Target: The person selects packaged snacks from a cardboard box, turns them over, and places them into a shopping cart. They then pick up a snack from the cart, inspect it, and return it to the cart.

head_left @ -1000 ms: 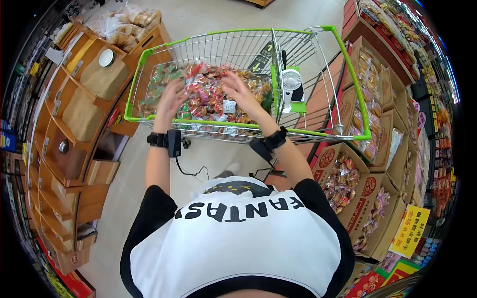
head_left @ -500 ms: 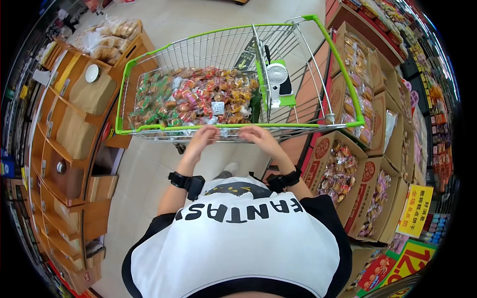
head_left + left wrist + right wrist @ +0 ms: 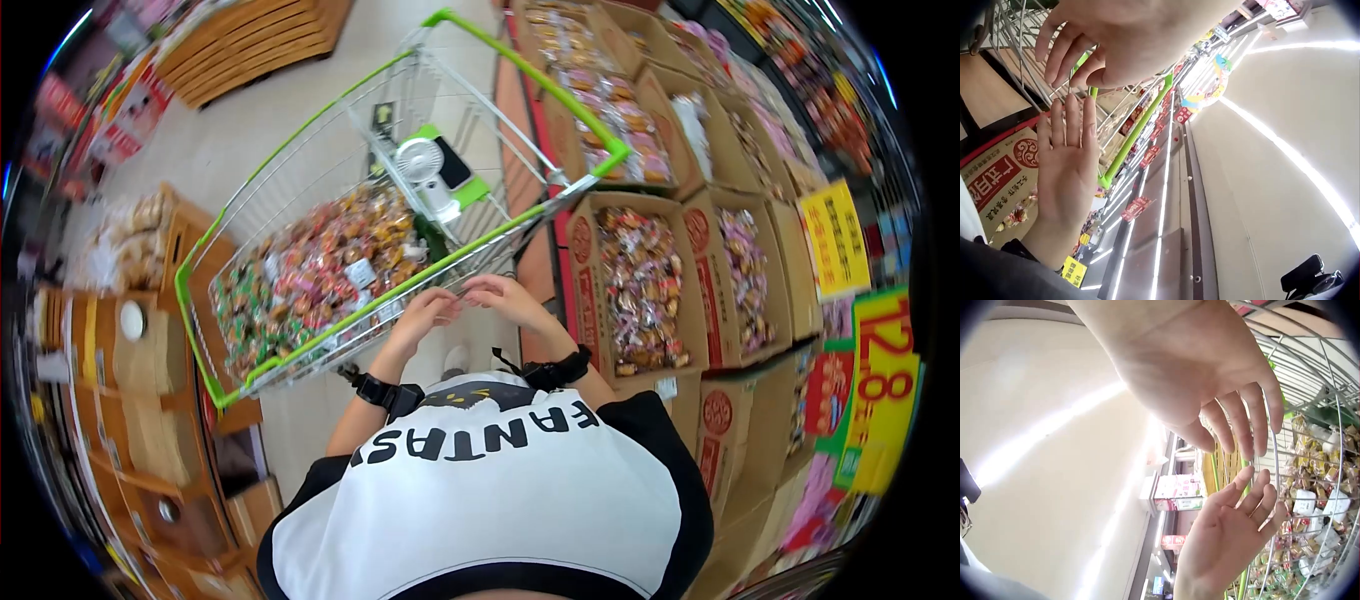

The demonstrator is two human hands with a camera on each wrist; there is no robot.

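Left grip [image 3: 427,312] and right grip [image 3: 508,299], both loose; beside the shopping cart [image 3: 613,156]

I see the cart [image 3: 562,97] lying aslant now (my whole view turns with it); the left hand [image 3: 426,313] and right hand [image 3: 504,298], above the wrapped packets [image 3: 310,262] a second ago, hang outside the cart's near edge, closer together.

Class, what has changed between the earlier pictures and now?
The left hand and right hand have drawn back from over the wrapped snacks toward the body, closer together, nothing held. The head view has turned, so the cart appears slanted. Snacks and white fan remain in it.
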